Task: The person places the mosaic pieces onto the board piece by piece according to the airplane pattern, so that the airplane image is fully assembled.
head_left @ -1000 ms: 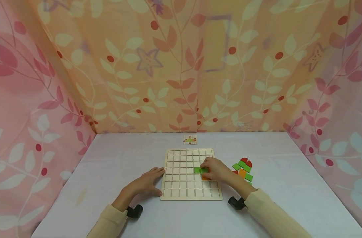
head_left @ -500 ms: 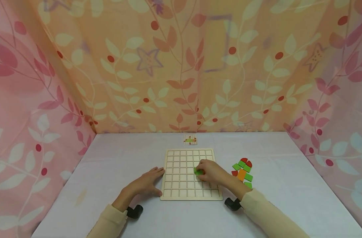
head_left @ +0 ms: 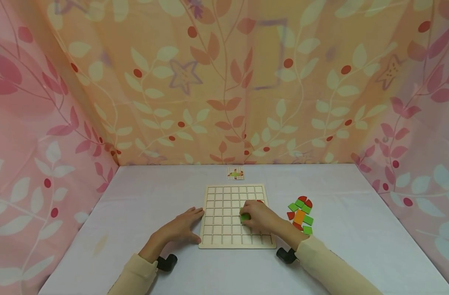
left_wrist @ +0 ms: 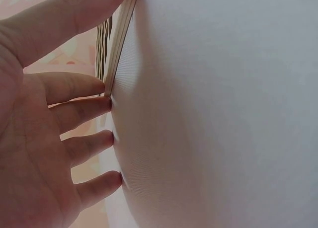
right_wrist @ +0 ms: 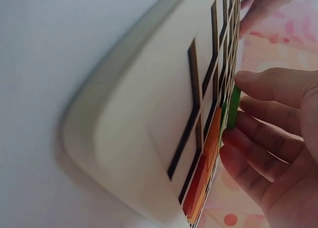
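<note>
My right hand [head_left: 259, 215] is over the right half of a pale wooden grid board [head_left: 220, 230]. Thumb and fingertips pinch a green tile [right_wrist: 233, 108], held at the board's surface. In the right wrist view, an orange tile [right_wrist: 213, 131] and a red piece [right_wrist: 196, 186] lie in the grid below that hand. Another bit of red [head_left: 259, 201] shows just behind the knuckles in the head view. My left hand [head_left: 181, 226] lies at the board's left edge, fingers outstretched; in the left wrist view the thumb and index fingertip meet the board's side [left_wrist: 118, 54].
Right of the board lie several loose pieces: an orange tile [head_left: 299, 217], green tiles [head_left: 308, 220] and red rounded ones [head_left: 290, 215]. A small pattern card [head_left: 235, 173] lies beyond the board. Patterned curtains [head_left: 224, 102] enclose the white table [head_left: 154, 192].
My right hand has shifted left and slightly nearer over the board with the green tile, uncovering a red piece behind it and more loose pieces at the right. My left hand stays put.
</note>
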Action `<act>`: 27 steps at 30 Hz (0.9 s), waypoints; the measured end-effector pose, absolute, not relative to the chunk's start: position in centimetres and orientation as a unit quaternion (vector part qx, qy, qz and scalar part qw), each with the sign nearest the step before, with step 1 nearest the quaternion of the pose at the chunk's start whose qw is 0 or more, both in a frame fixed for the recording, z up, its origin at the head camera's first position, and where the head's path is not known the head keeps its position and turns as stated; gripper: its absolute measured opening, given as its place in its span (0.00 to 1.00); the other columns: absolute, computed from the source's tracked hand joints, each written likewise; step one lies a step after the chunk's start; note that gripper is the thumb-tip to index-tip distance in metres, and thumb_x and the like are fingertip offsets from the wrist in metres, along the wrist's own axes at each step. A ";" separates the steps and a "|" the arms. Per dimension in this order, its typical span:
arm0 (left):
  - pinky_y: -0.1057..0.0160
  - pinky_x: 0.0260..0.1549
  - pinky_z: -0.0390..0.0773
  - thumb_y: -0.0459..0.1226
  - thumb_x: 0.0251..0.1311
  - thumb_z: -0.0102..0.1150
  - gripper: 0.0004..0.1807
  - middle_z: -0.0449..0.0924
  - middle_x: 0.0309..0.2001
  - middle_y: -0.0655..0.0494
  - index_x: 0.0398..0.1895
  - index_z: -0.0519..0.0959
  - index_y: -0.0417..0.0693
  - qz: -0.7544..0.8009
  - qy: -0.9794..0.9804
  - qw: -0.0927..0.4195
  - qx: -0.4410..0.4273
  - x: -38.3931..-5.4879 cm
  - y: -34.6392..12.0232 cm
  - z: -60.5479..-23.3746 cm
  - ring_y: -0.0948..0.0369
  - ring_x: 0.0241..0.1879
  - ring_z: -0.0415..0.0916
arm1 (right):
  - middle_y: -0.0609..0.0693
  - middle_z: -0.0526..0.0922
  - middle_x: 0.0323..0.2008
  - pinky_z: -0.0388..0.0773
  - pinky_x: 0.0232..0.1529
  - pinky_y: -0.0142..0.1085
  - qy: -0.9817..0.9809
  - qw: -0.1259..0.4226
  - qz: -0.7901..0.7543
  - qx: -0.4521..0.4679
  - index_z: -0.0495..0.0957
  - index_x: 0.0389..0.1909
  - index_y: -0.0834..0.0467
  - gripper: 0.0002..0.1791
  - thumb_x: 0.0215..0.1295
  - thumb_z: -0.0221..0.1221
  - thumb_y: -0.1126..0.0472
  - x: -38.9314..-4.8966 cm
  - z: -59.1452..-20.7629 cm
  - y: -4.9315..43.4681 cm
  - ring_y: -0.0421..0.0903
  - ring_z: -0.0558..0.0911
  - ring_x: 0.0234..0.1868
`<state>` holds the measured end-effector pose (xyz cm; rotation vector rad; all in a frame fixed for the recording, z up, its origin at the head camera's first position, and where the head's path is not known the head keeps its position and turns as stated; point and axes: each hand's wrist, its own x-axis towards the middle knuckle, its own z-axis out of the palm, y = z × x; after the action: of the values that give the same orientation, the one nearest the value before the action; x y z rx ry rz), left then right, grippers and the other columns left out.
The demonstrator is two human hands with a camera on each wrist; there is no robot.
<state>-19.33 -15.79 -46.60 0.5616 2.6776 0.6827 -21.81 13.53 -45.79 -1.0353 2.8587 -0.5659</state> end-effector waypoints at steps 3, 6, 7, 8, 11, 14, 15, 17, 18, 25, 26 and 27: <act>0.38 0.69 0.56 0.41 0.44 0.76 0.49 0.60 0.74 0.44 0.71 0.63 0.38 0.236 0.937 0.161 0.199 -19.3 -15.8 -46.6 0.42 0.75 0.50 | 0.45 0.78 0.32 0.71 0.31 0.27 0.924 0.024 -0.181 -0.335 0.85 0.38 0.57 0.08 0.57 0.67 0.62 -21.7 -45.8 13.5 0.37 0.71 0.32; 0.39 0.70 0.56 0.41 0.44 0.76 0.49 0.60 0.74 0.45 0.71 0.63 0.39 0.234 0.938 0.163 0.196 -19.3 -15.8 -46.6 0.43 0.75 0.50 | 0.45 0.78 0.33 0.72 0.31 0.27 0.925 0.021 -0.179 -0.334 0.85 0.38 0.57 0.08 0.57 0.66 0.62 -21.7 -45.9 13.4 0.38 0.71 0.33; 0.39 0.70 0.56 0.41 0.44 0.76 0.49 0.60 0.74 0.45 0.71 0.63 0.39 0.235 0.938 0.164 0.195 -19.3 -15.8 -46.6 0.43 0.76 0.50 | 0.45 0.79 0.33 0.72 0.31 0.27 0.926 0.022 -0.177 -0.332 0.85 0.38 0.57 0.08 0.57 0.66 0.62 -21.7 -46.0 13.4 0.38 0.72 0.33; 0.39 0.70 0.56 0.41 0.44 0.76 0.49 0.59 0.74 0.46 0.71 0.63 0.40 0.234 0.938 0.164 0.194 -19.3 -15.8 -46.6 0.43 0.76 0.49 | 0.45 0.79 0.34 0.73 0.32 0.27 0.927 0.021 -0.175 -0.331 0.85 0.38 0.57 0.08 0.57 0.66 0.62 -21.7 -46.0 13.4 0.38 0.72 0.34; 0.39 0.70 0.56 0.41 0.44 0.77 0.50 0.60 0.74 0.46 0.71 0.63 0.39 0.240 0.937 0.164 0.192 -19.3 -15.8 -46.6 0.44 0.76 0.49 | 0.44 0.79 0.35 0.74 0.33 0.27 0.929 0.021 -0.170 -0.329 0.86 0.38 0.56 0.08 0.58 0.66 0.61 -21.7 -46.1 13.4 0.38 0.72 0.34; 0.40 0.70 0.57 0.41 0.44 0.77 0.50 0.60 0.74 0.45 0.71 0.63 0.39 0.238 0.937 0.163 0.194 -19.3 -15.8 -46.6 0.44 0.76 0.50 | 0.44 0.79 0.35 0.74 0.34 0.27 0.929 0.021 -0.166 -0.330 0.86 0.38 0.56 0.08 0.58 0.66 0.61 -21.7 -46.2 13.4 0.37 0.73 0.35; 0.40 0.70 0.57 0.41 0.43 0.77 0.50 0.60 0.74 0.45 0.71 0.63 0.39 0.238 0.938 0.162 0.195 -19.3 -15.8 -46.5 0.44 0.76 0.50 | 0.44 0.78 0.34 0.74 0.34 0.28 0.929 0.020 -0.165 -0.332 0.86 0.38 0.56 0.08 0.58 0.66 0.61 -21.7 -46.2 13.4 0.38 0.73 0.35; 0.40 0.70 0.57 0.41 0.43 0.77 0.50 0.60 0.74 0.45 0.71 0.63 0.39 0.237 0.938 0.161 0.195 -19.3 -15.8 -46.5 0.44 0.76 0.50 | 0.44 0.78 0.34 0.74 0.34 0.28 0.929 0.020 -0.162 -0.333 0.86 0.38 0.56 0.08 0.57 0.67 0.61 -21.7 -46.2 13.4 0.38 0.72 0.35; 0.40 0.70 0.57 0.41 0.43 0.78 0.51 0.60 0.74 0.45 0.71 0.63 0.39 0.237 0.938 0.161 0.195 -19.3 -15.8 -46.5 0.44 0.76 0.50 | 0.43 0.78 0.34 0.74 0.34 0.28 0.929 0.020 -0.160 -0.333 0.86 0.38 0.55 0.08 0.57 0.67 0.61 -21.7 -46.3 13.4 0.38 0.72 0.35; 0.41 0.70 0.57 0.41 0.42 0.78 0.51 0.61 0.74 0.46 0.71 0.63 0.39 0.235 0.940 0.162 0.189 -19.3 -15.7 -46.6 0.44 0.76 0.50 | 0.42 0.77 0.33 0.74 0.35 0.29 0.929 0.016 -0.162 -0.334 0.87 0.37 0.55 0.07 0.57 0.67 0.61 -21.7 -46.3 13.4 0.37 0.72 0.35; 0.41 0.70 0.57 0.41 0.42 0.78 0.51 0.61 0.74 0.46 0.71 0.63 0.40 0.235 0.940 0.162 0.188 -19.3 -15.7 -46.7 0.45 0.76 0.50 | 0.42 0.77 0.33 0.74 0.36 0.29 0.929 0.017 -0.161 -0.333 0.87 0.37 0.54 0.07 0.57 0.67 0.61 -21.6 -46.3 13.4 0.37 0.72 0.35; 0.40 0.70 0.57 0.41 0.42 0.78 0.51 0.61 0.74 0.46 0.71 0.63 0.40 0.235 0.940 0.162 0.187 -19.3 -15.7 -46.7 0.45 0.76 0.50 | 0.42 0.77 0.33 0.75 0.36 0.29 0.929 0.018 -0.160 -0.333 0.87 0.37 0.54 0.07 0.57 0.67 0.61 -21.6 -46.3 13.4 0.37 0.72 0.35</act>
<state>-19.34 -15.73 -46.71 0.5324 2.6826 0.6693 -21.62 13.37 -46.30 -1.0352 2.8861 -0.4960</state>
